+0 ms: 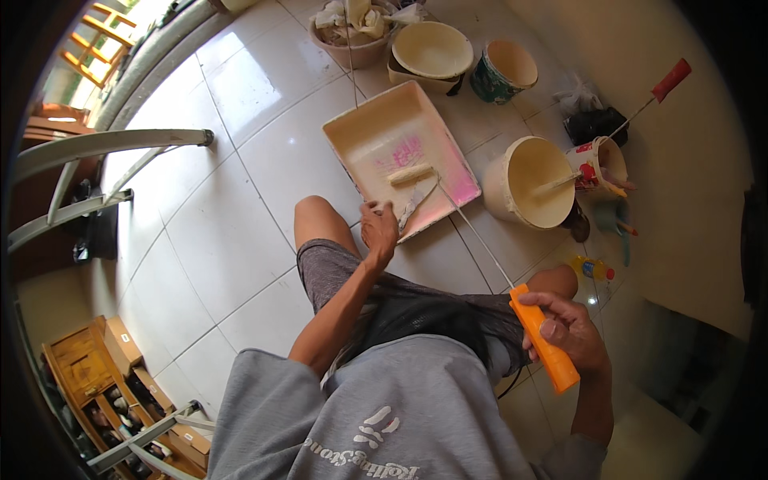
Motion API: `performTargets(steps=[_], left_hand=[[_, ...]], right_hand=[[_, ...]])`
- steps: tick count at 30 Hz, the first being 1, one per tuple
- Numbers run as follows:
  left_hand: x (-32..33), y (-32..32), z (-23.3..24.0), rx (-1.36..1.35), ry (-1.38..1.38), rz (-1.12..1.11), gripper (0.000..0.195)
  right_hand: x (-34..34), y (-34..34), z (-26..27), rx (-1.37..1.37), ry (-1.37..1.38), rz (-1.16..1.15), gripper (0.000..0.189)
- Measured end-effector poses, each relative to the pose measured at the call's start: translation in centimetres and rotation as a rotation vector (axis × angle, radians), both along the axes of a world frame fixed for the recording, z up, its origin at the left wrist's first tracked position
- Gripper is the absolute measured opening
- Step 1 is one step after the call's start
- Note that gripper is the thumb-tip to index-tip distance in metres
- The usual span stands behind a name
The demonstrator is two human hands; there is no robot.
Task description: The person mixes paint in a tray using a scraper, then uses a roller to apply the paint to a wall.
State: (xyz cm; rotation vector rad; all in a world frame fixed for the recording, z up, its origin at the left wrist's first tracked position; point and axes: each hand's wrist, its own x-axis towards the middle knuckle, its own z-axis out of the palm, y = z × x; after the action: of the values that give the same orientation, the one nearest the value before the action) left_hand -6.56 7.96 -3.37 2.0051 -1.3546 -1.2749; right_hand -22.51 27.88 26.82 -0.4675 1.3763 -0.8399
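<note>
My right hand point(570, 330) holds the orange handle point(543, 342) of a paint roller. Its thin wire frame reaches forward to the small pale roller sleeve point(411, 174), which rests in a cream paint tray point(369, 135) stained pink inside. With fingers curled over the tray's near left rim, my left hand point(379, 229) grips the tray. Beside that hand, a paint-smeared scraper point(417, 201) lies in the tray, partly under the roller's wire. Whether the left fingers also touch the scraper is unclear.
Right of the tray stand a cream bucket point(510, 180), a smaller bucket point(591, 159) with a red-handled roller point(672, 80), and a yellow bottle point(591, 268). Basins point(433, 51) and a green pail point(492, 78) stand beyond. Ladder legs point(120, 147) stand left on the tiled floor point(204, 258).
</note>
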Motion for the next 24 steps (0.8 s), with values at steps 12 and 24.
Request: performTargets(steps=[12,24], left_hand=[[-0.1,3.6,17.2,0.798,0.970,-0.419,0.038],[-5.4,10.4,15.0,0.966,0.912,-0.635,0.014]], right_hand=[[1.6,-3.8,0.4,-0.111,-0.096,0.005,0.030],[-3.9,7.1,0.8,0.242,0.124,0.038,0.062]])
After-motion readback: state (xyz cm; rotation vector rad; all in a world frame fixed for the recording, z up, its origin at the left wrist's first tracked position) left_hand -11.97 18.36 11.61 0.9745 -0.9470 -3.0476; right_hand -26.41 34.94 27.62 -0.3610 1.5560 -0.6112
